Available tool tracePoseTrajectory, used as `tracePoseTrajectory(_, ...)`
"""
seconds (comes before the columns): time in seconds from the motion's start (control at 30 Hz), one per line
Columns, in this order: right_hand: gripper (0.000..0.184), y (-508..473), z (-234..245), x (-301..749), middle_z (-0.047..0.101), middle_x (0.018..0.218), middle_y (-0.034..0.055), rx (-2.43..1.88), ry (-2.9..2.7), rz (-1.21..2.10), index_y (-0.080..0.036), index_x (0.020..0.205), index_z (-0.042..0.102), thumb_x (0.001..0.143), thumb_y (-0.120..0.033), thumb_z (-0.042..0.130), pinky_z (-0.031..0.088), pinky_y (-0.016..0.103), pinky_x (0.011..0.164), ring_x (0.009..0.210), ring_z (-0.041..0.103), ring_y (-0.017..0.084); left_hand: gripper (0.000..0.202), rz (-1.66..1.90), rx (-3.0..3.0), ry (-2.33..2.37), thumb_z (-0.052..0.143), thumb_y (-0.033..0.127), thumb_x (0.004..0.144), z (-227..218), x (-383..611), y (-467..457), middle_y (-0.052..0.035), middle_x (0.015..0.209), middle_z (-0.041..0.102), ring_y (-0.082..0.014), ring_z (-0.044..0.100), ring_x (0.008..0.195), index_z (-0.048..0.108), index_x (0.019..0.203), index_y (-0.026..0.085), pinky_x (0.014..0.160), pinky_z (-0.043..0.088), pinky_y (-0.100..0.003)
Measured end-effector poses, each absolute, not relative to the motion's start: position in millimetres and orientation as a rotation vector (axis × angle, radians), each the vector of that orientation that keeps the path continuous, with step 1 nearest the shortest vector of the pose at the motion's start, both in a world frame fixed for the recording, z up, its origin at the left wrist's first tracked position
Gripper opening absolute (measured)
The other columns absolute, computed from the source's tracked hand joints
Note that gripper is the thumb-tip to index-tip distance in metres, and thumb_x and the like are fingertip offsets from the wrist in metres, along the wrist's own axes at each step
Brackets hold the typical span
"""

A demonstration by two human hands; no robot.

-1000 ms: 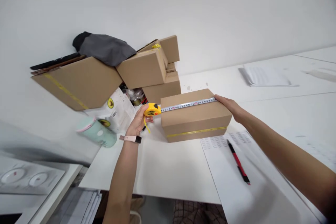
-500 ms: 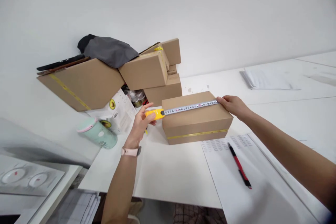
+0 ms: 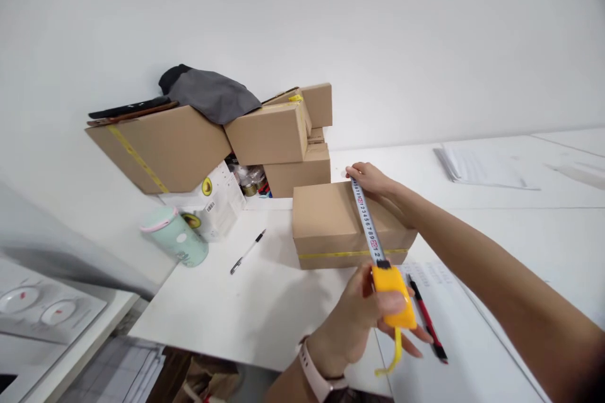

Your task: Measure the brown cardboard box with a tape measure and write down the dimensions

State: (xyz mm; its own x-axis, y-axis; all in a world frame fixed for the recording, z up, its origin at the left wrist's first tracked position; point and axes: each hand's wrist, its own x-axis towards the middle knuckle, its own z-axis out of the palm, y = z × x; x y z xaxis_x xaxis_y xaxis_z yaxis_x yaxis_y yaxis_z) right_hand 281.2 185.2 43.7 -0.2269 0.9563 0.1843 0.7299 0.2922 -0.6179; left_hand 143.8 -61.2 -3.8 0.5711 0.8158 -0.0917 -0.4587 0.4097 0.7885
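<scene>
My left hand is closed around the yellow case of a tape measure, in front of a closed cardboard box. From the case, the metal blade runs away from me over the box's top, across its short side. At the box's far edge my right hand pinches the blade's end. A yellow strap dangles from the case. Yellow tape runs along the box's front face. Just right of my left hand, a red and black pen lies on a printed sheet.
Several cardboard boxes are stacked against the wall, with grey cloth on top. A mint-green cylindrical case stands by a white avocado-print box. A black and white pen and a stack of papers lie on the table.
The tape measure has swung from lying along the box's length to crossing its width. My left hand came right and nearer me; my right hand moved left to the far edge.
</scene>
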Motion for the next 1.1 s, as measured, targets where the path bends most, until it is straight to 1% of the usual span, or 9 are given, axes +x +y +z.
tracePoseTrajectory(0.13,0.035,214,28,273,0.069,0.084,0.0125,-1.567,-2.050,0.538,-0.020,0.068,0.059,0.093,-0.043,0.053,0.041,0.033,0.078,0.082,0.060,0.024,0.044,0.929,0.772,0.508,0.071,0.047,0.074,11,145,-49,-0.0062,0.101,0.058,-0.0216,0.072,0.066,0.054,0.102,0.018,0.050,0.058,-0.028)
tracePoseTrajectory(0.33,0.034,216,14,281,0.067,0.077,0.0062,-1.516,-2.048,0.616,-0.022,0.071,0.064,0.087,-0.051,0.059,0.041,0.033,0.076,0.078,0.058,0.023,0.050,0.906,0.731,0.501,0.077,0.046,0.068,-1,150,-56,-0.0059,0.101,0.056,-0.0233,0.072,0.064,0.054,0.103,0.019,0.048,0.058,-0.031)
tracePoseTrajectory(0.47,0.038,214,14,283,0.061,0.066,0.0029,-1.489,-2.056,0.670,-0.022,0.066,0.060,0.086,-0.054,0.058,0.041,0.031,0.070,0.071,0.053,0.020,0.048,0.919,0.717,0.490,0.077,0.044,0.069,-3,155,-63,-0.0060,0.103,0.056,-0.0219,0.072,0.065,0.053,0.102,0.019,0.049,0.058,-0.030)
tracePoseTrajectory(0.6,0.038,214,16,282,0.056,0.063,0.0017,-1.461,-2.062,0.692,-0.021,0.062,0.056,0.085,-0.051,0.060,0.038,0.031,0.067,0.068,0.049,0.018,0.052,0.928,0.700,0.526,0.078,0.045,0.068,0,161,-65,-0.0054,0.103,0.057,-0.0216,0.072,0.065,0.051,0.105,0.020,0.049,0.058,-0.030)
tracePoseTrajectory(0.83,0.039,206,21,278,0.057,0.064,0.0025,-1.410,-2.021,0.730,-0.020,0.059,0.055,0.086,-0.047,0.062,0.037,0.031,0.068,0.066,0.050,0.018,0.051,0.924,0.742,0.588,0.076,0.049,0.066,5,169,-64,-0.0037,0.097,0.056,-0.0200,0.070,0.062,0.052,0.099,0.019,0.049,0.057,-0.029)
tracePoseTrajectory(0.93,0.042,197,34,289,0.065,0.077,0.0053,-1.344,-1.888,0.779,-0.019,0.070,0.062,0.090,-0.056,0.057,0.042,0.032,0.073,0.074,0.055,0.019,0.052,0.942,0.838,0.627,0.076,0.050,0.069,5,148,-74,-0.0073,0.110,0.056,-0.0203,0.071,0.066,0.054,0.104,0.020,0.048,0.057,-0.029)
tracePoseTrajectory(1.0,0.046,187,41,308,0.069,0.093,0.0082,-1.248,-1.680,0.804,-0.019,0.084,0.067,0.091,-0.063,0.054,0.045,0.032,0.079,0.084,0.059,0.021,0.061,1.016,0.945,0.699,0.080,0.049,0.068,0,123,-85,-0.0108,0.125,0.052,-0.0225,0.072,0.074,0.052,0.116,0.024,0.050,0.058,-0.030)
tracePoseTrajectory(1.03,0.049,180,41,319,0.069,0.097,0.0096,-1.211,-1.567,0.805,-0.019,0.089,0.068,0.091,-0.065,0.053,0.047,0.032,0.080,0.088,0.060,0.021,0.069,1.071,1.004,0.767,0.083,0.047,0.067,-4,110,-91,-0.0116,0.131,0.050,-0.0242,0.072,0.080,0.049,0.123,0.027,0.054,0.059,-0.031)
tracePoseTrajectory(1.1,0.056,160,34,345,0.068,0.094,0.0106,-1.224,-1.415,0.792,-0.019,0.094,0.069,0.090,-0.071,0.049,0.049,0.032,0.078,0.087,0.061,0.021,0.081,1.215,1.113,0.954,0.084,0.044,0.069,-15,83,-100,-0.0106,0.128,0.051,-0.0262,0.070,0.091,0.040,0.136,0.033,0.067,0.061,-0.034)
